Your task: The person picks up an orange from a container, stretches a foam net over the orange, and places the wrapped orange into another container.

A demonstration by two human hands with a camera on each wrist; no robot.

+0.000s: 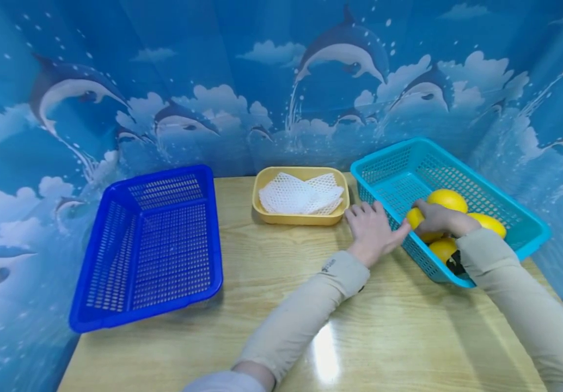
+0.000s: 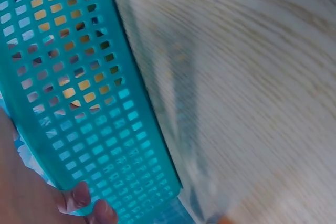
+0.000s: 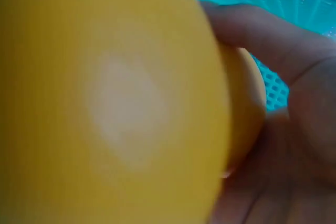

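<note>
My right hand (image 1: 440, 219) reaches into the teal basket (image 1: 450, 160) and grips a smooth yellow fruit (image 1: 415, 218), thumb and fingers around it. More of these fruits lie about the hand: one behind it (image 1: 447, 200), one to its right (image 1: 488, 224) and one in front (image 1: 443, 249). In the right wrist view a near yellow fruit (image 3: 131, 103) covers much of the frame, with the held fruit (image 3: 244, 103) partly hidden behind it. My left hand (image 1: 372, 228) is at the basket's left side, fingers spread and thumb toward the rim; its fingertips (image 2: 81, 193) show near the basket's edge.
A small yellow tray (image 1: 301, 219) with white foam netting (image 1: 296, 193) stands at the back middle, just left of my left hand. On the left is a deep blue basket (image 1: 173, 256). A dolphin-print cloth (image 1: 271, 71) hangs behind the wooden table (image 1: 271, 283).
</note>
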